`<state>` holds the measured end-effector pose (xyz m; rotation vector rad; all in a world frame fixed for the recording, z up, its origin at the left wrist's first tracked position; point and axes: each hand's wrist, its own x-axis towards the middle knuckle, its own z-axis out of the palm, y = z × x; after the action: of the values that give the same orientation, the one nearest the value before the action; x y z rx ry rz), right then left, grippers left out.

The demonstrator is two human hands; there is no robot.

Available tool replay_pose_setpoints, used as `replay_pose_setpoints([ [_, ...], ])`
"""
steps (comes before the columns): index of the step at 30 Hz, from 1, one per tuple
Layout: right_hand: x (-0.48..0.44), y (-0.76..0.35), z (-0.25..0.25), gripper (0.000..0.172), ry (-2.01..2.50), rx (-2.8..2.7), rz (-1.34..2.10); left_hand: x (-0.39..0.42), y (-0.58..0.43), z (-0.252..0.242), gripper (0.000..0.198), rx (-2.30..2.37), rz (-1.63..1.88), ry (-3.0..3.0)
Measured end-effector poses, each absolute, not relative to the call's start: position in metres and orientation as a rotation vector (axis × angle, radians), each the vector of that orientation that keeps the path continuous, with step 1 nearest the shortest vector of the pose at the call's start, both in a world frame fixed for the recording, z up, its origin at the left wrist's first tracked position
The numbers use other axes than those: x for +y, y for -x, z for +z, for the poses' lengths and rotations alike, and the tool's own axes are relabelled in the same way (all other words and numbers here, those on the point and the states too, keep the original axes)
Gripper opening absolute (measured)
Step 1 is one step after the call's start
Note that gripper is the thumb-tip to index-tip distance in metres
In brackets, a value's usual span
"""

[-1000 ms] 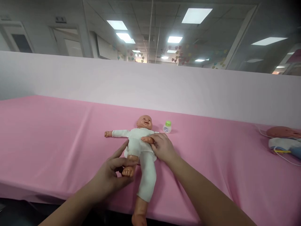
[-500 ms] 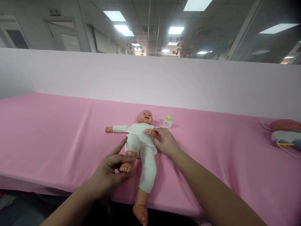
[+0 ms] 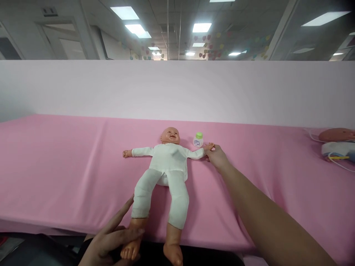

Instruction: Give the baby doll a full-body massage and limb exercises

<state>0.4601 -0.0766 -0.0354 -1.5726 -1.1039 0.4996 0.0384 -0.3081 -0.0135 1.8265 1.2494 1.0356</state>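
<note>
A baby doll (image 3: 169, 159) with a cloth body lies on its back on the pink cover (image 3: 69, 166), its head toward the white wall and its feet past the near edge. My left hand (image 3: 111, 242) is closed around the doll's foot at the left, with the index finger stretched along the lower leg. My right hand (image 3: 217, 157) pinches the doll's hand at the right, and that arm lies stretched out sideways. Close to this hand stands a small clear bottle (image 3: 198, 140) with a green cap and a label.
A low white wall (image 3: 177, 90) runs behind the pink surface, with glass above it. At the far right lies another doll-like figure (image 3: 337, 136) beside white and blue cloth (image 3: 338, 148) and a thin white cord. Dark clothing shows below the near edge.
The doll's left-side leg has gone from bent to straight toward me, my left hand moving down with it. My right hand has drawn the doll's arm from its chest out to the right.
</note>
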Motion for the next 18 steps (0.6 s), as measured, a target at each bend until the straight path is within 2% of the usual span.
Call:
replay_pose_setpoints([
  [5, -0.080, -0.457, -0.031, 0.066, 1.587, -1.058, 0.643, -0.299, -0.036, -0.013, 0.033, 1.130, 0.982, -1.897],
  [11, -0.113, -0.406, 0.002, 0.069, 1.538, -1.430, 0.347, -0.277, -0.052, 0.002, 0.033, 1.076, 0.949, -1.996],
  [15, -0.132, -0.368, 0.009, 0.052, 1.321, -1.838, 0.110, -0.258, -0.072, 0.021, 0.026, 1.114, 1.002, -2.014],
  [18, -0.138, -0.354, 0.009, 0.046, 1.211, -2.007, -0.014, -0.241, -0.084, 0.035, 0.028, 1.149, 1.010, -2.008],
])
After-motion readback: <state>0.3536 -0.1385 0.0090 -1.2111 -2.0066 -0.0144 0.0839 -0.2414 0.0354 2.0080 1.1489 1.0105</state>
